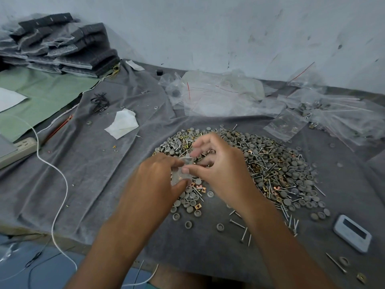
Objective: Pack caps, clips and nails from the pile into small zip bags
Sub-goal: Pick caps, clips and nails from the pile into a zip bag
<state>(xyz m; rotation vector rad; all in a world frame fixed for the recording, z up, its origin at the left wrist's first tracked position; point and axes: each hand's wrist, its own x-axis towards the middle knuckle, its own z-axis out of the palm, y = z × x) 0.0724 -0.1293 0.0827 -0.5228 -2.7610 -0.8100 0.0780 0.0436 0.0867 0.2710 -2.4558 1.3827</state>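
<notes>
Grey cloth (pixel 100 163) covers the worktop on which you are working. At its centre lies the pile (pixel 270 163) of grey caps, brass-coloured clips and steel nails, with loose pieces scattered along its near edge. Your left hand (pixel 156 180) and right hand (pixel 218 163) meet just above the pile's near left edge, and both pinch a small clear zip bag (pixel 183 174) between thumb and fingertips; what the bag contains cannot be told. Beyond the pile, toward the wall, lie empty clear bags (pixel 218 94), and to the right, filled bags (pixel 343 119). A white tissue (pixel 123 124) rests left of the pile; a small white device (pixel 352 233) lies at near right.
</notes>
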